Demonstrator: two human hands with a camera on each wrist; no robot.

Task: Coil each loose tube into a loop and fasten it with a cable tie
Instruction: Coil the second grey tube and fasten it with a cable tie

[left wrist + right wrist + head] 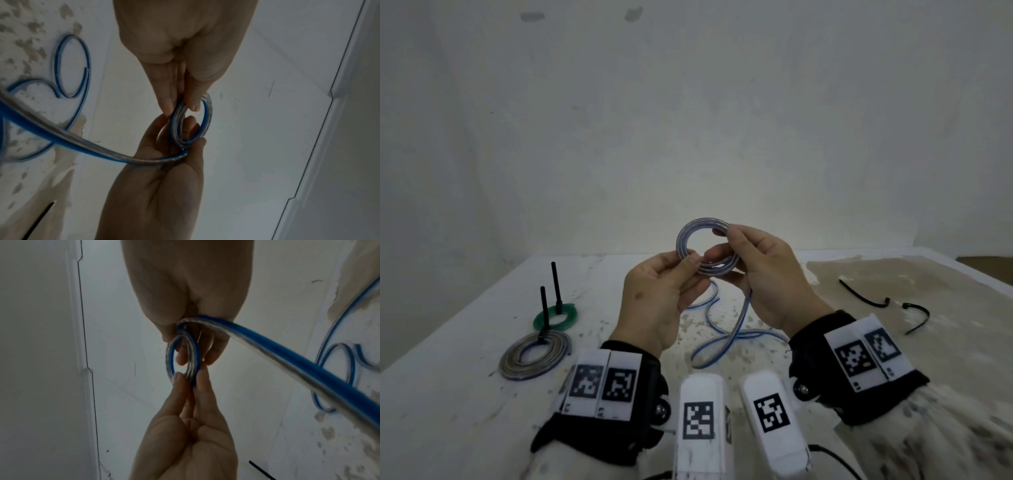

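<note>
Between both hands (664, 301), blue-striped clear tube (690, 233), part-coiled.

Both hands raised above table (465, 342), so open air under and ahead of them, back to the wall (688, 102). Directly below: loose run of blue-striped tube (736, 329) hanging from the coil (705, 246) and snaking over table centre, an obstacle for any low pass there. Left side: green coil (556, 317) and grey coil (536, 354) lying flat, each w/ an upright black tie tail (556, 287) sticking up, blocking a low sweep. Right side: two black cable ties (866, 296) lying flat, low, possibly slightly curled up at ends. Bare tabletop btw centre tube and left coils; also far left and near-left corner.
</note>
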